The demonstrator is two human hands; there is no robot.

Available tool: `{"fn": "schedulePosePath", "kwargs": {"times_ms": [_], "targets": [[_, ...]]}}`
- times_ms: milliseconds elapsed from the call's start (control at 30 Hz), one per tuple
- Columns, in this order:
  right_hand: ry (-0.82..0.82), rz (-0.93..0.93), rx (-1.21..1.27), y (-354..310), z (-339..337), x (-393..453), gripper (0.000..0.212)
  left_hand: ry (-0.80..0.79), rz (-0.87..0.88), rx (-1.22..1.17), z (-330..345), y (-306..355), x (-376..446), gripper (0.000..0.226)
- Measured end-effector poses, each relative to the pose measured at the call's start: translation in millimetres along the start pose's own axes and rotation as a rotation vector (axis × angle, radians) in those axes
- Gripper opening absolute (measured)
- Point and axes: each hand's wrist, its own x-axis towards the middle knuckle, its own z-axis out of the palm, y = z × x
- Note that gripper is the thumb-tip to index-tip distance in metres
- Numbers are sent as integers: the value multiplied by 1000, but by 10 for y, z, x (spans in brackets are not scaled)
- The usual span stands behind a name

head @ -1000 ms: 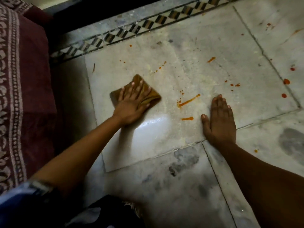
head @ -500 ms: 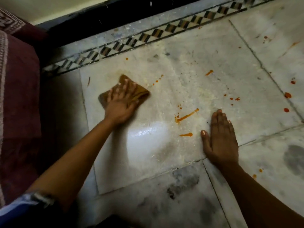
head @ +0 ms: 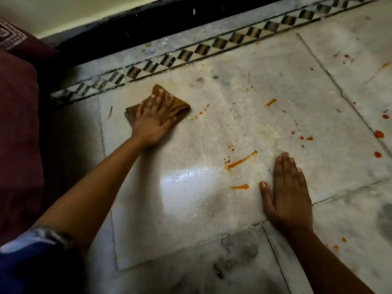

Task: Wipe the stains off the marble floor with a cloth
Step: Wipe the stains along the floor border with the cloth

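Note:
A folded brown cloth [head: 180, 106] lies on the white marble floor [head: 265, 85] near its far left corner. My left hand [head: 152, 119] presses flat on the cloth, fingers spread over it. My right hand [head: 288, 194] rests palm down on the bare marble, holding nothing. Between the two hands lie orange stains: a long streak [head: 241, 160] and a short smear [head: 239, 187]. Small drops [head: 201, 112] sit just right of the cloth. More spots [head: 305, 137] and a dash [head: 271, 102] mark the slab farther right.
A dark red patterned fabric [head: 19, 124] fills the left edge. A black-and-white diamond border strip [head: 191, 54] and a black skirting [head: 148, 24] run along the far side. Red blobs [head: 379, 134] dot the right slab. My blue sleeve [head: 25, 247] shows at bottom left.
My left hand has pushed the cloth away from me, toward the patterned border strip. My right hand has stayed planted on the floor. The view has shifted down the floor.

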Motion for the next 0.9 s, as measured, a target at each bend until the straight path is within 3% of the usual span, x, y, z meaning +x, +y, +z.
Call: {"fn": "schedulePosePath", "kwargs": {"times_ms": [133,200,300,400,467,600,667,733,833,900], "targets": [[-7,0,-13,-16,-8,9,71,99,-340,-62,-158,-132,418,67],[-9,5,-21,-10,9,-7,71,70,-413,-94,-165,50,718,63],[-9,7,-20,-7,-2,-4,71,28,-256,-73,-121,352,863,61],[-4,7,-11,-24,-8,-6,71,-14,144,-11,-29,438,373,68],[-2,7,-1,-18,-9,-5,70,1,194,-46,-12,234,19,71],[-1,-5,-17,-28,-5,-2,72,67,-297,-63,-189,-133,337,66],[-2,-3,-18,-26,-7,-5,72,46,-415,-131,-258,54,736,64],[-2,1,1,-24,-3,-6,72,4,-352,-130,-280,355,963,64],[7,-4,9,-16,5,3,71,-73,-23,-29,-160,593,836,61],[13,-1,17,-16,5,-3,71,-133,144,-9,-68,398,571,62]]}}
